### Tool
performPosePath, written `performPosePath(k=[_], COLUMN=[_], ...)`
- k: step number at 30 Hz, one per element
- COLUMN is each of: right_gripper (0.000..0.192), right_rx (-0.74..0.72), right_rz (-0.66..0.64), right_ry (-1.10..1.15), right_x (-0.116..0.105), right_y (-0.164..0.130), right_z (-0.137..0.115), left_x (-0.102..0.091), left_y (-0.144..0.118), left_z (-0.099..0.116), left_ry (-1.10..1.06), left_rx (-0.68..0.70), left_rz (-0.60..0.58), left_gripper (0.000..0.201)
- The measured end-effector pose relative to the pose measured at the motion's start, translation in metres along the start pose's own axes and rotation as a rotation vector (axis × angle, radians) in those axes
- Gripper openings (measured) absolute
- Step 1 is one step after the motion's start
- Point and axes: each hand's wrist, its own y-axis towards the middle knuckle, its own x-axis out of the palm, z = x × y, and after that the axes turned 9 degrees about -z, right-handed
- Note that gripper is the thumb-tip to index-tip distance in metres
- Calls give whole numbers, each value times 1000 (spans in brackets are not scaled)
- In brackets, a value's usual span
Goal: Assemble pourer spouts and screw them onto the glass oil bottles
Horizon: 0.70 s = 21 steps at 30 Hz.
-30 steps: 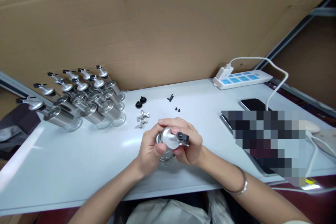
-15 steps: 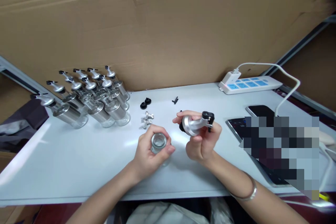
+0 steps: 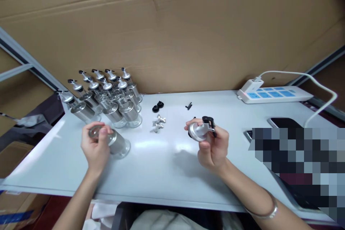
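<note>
My left hand [image 3: 95,145] grips an open glass bottle with a metal sleeve [image 3: 115,145], standing on the white table [image 3: 151,172] just in front of a cluster of several capped bottles [image 3: 107,97]. My right hand [image 3: 212,147] holds a silver pourer cap with a black spout lever [image 3: 201,130] above the table's middle. Between the hands lie two small silver spout parts [image 3: 158,123], two black stoppers [image 3: 157,106] and a small black clip [image 3: 188,106].
A cardboard wall stands behind the table. A white power strip [image 3: 275,94] with a cable lies at the back right. A phone [image 3: 283,122] and a blurred-out area sit at the right. The table's front edge is near my body.
The cap came off the bottle in my right hand. My left hand carried the open bottle to the left, up to the bottle cluster. The view swung left.
</note>
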Motion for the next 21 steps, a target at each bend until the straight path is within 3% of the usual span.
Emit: performPosePath(k=[5,13,21], right_gripper=[30,28,25], right_rx=[-36,33,-17], right_rz=[-23,-21,-48], right_ry=[-15,1,1], right_x=[1,0,0], right_y=[1,-2,1], right_z=[1,1,0], left_x=[-26,-33,-32], left_y=[41,86,112], left_z=[-31,-66,-87], left_ry=[146,92,115], left_rx=[116,87,60], left_rz=[147,82,82], left_gripper=[49,35,15])
